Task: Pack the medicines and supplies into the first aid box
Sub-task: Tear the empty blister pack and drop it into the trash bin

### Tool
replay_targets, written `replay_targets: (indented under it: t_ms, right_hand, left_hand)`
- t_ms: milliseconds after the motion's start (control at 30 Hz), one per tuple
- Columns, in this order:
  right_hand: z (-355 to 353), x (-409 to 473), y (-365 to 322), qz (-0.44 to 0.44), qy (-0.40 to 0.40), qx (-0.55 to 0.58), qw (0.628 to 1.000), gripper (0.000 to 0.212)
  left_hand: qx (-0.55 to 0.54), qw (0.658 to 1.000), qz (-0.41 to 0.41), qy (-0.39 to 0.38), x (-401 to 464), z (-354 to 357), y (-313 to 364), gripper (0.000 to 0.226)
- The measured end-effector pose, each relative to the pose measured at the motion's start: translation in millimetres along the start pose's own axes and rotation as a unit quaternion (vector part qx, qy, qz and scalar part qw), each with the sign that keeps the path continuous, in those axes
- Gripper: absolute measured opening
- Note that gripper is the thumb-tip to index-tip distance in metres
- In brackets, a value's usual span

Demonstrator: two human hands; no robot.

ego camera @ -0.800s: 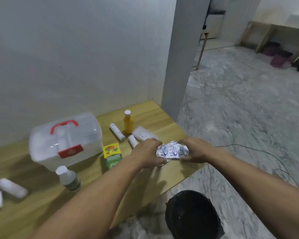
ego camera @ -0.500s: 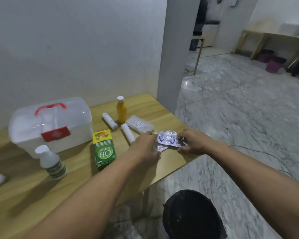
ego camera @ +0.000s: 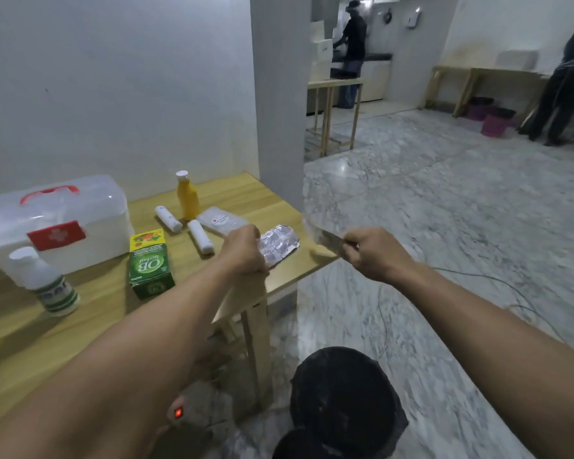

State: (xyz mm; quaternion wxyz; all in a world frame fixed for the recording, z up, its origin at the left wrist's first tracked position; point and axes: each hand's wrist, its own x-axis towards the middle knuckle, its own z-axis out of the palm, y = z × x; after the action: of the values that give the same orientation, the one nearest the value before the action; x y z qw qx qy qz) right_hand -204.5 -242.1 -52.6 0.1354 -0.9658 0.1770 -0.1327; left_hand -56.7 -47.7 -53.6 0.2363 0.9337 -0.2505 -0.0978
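Pill strip (ego camera: pixel 279 245): flat near the table (ego camera: pixel 193 286) corner, long axis toward the left hand (ego camera: pixel 244 250), whose fingers pinch its near end. Right hand (ego camera: pixel 371 253), farther off, pinches something blurred.

Pale wood-grain table (ego camera: pixel 90 313), smooth with a soft sheen. The first aid box (ego camera: pixel 55 223) is frosted translucent plastic with a glossy red handle. Crinkled shiny foil on the blister strip (ego camera: pixel 279 244). Printed cardboard carton (ego camera: pixel 149 264), white plastic bottle (ego camera: pixel 45 281), polished marble floor (ego camera: pixel 444 226) gleaming.
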Motion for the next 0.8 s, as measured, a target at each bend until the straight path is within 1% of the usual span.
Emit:
replay_targets:
  t_ms: [100,233,333,433,533,667,800]
  right_hand:
    - [-9,-19,25,0.032,0.009,0.022,0.999,0.021]
    - [-15,-42,62,0.114,0.000,0.051,0.992,0.019]
    - [-9,-62,89,0.166,-0.034,0.059,0.984,0.012]
    - [6,-79,109,0.214,-0.082,0.065,0.971,0.006]
    - [34,-93,123,0.251,-0.125,0.066,0.958,0.009]
    - [85,-108,136,0.291,-0.172,0.079,0.938,0.004]
    - [137,-116,145,0.322,-0.200,0.084,0.921,0.016]
  left_hand:
    - [-0.056,0.997,0.041,0.026,-7,10,24,0.057]
    - [-0.104,0.987,0.108,0.056,-21,32,64,0.037]
    - [-0.090,0.984,0.150,0.040,-33,58,88,0.026]
    - [-0.024,0.982,0.186,-0.014,-44,92,96,0.019]
    - [0.001,0.983,0.168,-0.070,-46,134,89,0.018]
    - [0.024,0.988,0.106,-0.106,-47,184,66,0.018]
    - [0.044,0.986,0.056,-0.148,-41,230,44,0.014]
